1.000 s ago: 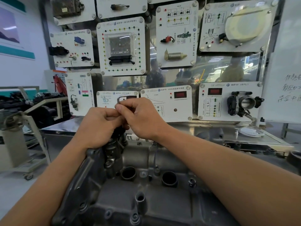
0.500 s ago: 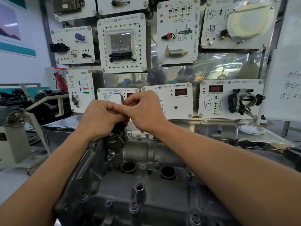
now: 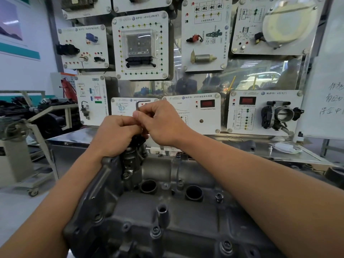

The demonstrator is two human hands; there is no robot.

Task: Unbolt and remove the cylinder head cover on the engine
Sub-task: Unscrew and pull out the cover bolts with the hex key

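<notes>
At the cylinder head cover's (image 3: 167,211) far left corner, the right hand (image 3: 163,125) pinches the hex key (image 3: 138,106) and the left hand (image 3: 115,135) grips it lower. It is best held upright, fully seated.

A round VW badge heads the white throttle panel (image 3: 257,118) — its title seems to end in 节气门. The sensor panel (image 3: 208,121) beside it reads 冷却液温度传感器. The whiteboard (image 3: 331,53) carries handwritten Chinese — cut off, unreadable.
</notes>
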